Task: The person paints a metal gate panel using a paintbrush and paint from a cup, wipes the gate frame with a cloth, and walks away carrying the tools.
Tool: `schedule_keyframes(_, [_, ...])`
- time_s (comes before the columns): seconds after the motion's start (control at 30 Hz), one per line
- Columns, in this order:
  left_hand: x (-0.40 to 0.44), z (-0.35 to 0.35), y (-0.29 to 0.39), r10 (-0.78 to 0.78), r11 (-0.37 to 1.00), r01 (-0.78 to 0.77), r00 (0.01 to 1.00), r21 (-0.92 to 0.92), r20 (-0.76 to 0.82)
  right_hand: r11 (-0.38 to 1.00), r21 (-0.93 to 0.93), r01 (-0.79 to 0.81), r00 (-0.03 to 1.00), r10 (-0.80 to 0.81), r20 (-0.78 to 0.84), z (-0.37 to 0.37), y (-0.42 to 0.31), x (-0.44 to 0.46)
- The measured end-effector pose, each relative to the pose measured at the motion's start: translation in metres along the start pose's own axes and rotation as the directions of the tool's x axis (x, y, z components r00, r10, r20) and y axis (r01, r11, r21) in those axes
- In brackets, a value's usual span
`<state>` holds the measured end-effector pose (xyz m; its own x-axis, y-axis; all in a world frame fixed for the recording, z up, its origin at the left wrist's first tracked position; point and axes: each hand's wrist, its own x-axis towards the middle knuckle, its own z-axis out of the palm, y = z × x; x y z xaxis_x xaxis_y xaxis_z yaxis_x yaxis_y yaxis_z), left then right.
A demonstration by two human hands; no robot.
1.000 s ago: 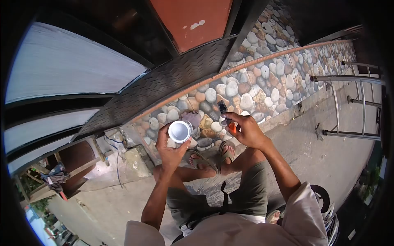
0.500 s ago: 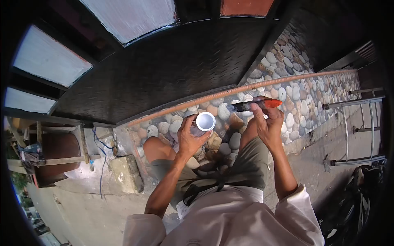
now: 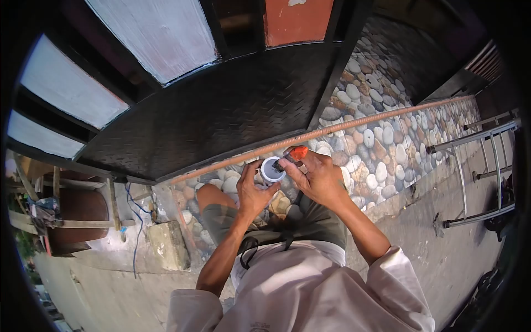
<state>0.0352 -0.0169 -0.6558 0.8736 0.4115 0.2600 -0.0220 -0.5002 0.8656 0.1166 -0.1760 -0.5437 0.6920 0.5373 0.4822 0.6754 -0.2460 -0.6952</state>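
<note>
My left hand (image 3: 254, 191) is wrapped round a small white cup (image 3: 271, 176) with pale paint inside, held above my knees. In my right hand (image 3: 321, 180) is a paintbrush (image 3: 299, 153) with an orange handle end and a dark lower part. The brush tilts down into the mouth of the cup, so its bristles are mostly hidden. Ahead of my hands stands a black metal gate (image 3: 221, 94) with a diamond-tread lower sheet. Above that sheet are panels with streaky white paint (image 3: 155, 39) and an orange-red panel (image 3: 296, 25).
Pebble-patterned tiles (image 3: 381, 160) run under the gate behind a ridged brown edge strip (image 3: 354, 126). A metal ladder-like frame (image 3: 470, 144) lies at the right. At the left are a concrete block (image 3: 168, 246), a blue cord (image 3: 138, 221) and a wooden frame (image 3: 83, 223).
My right hand has moved left and brought the brush from beside the cup into its mouth. The cup stays in my left hand. My view has shifted slightly.
</note>
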Motion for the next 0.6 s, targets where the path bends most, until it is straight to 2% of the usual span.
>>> schedule_keyframes(0.07, [0.003,0.003,0.001,0.0,1.0,0.0,1.0,-0.012,0.003,1.0,-0.004,0.008,1.0,-0.008,-0.002,0.009,0.014,-0.004])
schedule_keyframes(0.13, [0.003,0.004,-0.001,0.069,0.997,-0.069,0.998,0.027,-0.013,1.0,-0.003,0.02,1.0,-0.02,0.001,0.013,0.019,-0.006])
schedule_keyframes(0.43, [0.004,0.003,0.005,0.07,0.998,-0.07,0.997,0.01,0.022,1.0,-0.007,-0.028,0.999,0.028,-0.018,0.017,0.02,-0.01])
schedule_keyframes(0.53, [0.005,0.003,0.004,0.075,0.997,-0.075,0.997,0.014,0.013,0.971,0.168,-0.172,0.962,0.202,-0.185,0.014,0.02,-0.008])
schedule_keyframes(0.57, [0.006,0.004,0.004,0.08,0.997,-0.08,0.997,0.014,0.013,0.971,0.168,-0.168,0.961,0.199,-0.19,0.016,0.025,-0.01])
schedule_keyframes(0.6, [0.008,0.004,0.005,0.064,0.998,-0.064,0.998,-0.002,0.004,0.926,0.305,-0.222,0.926,0.298,-0.231,0.017,0.03,-0.011])
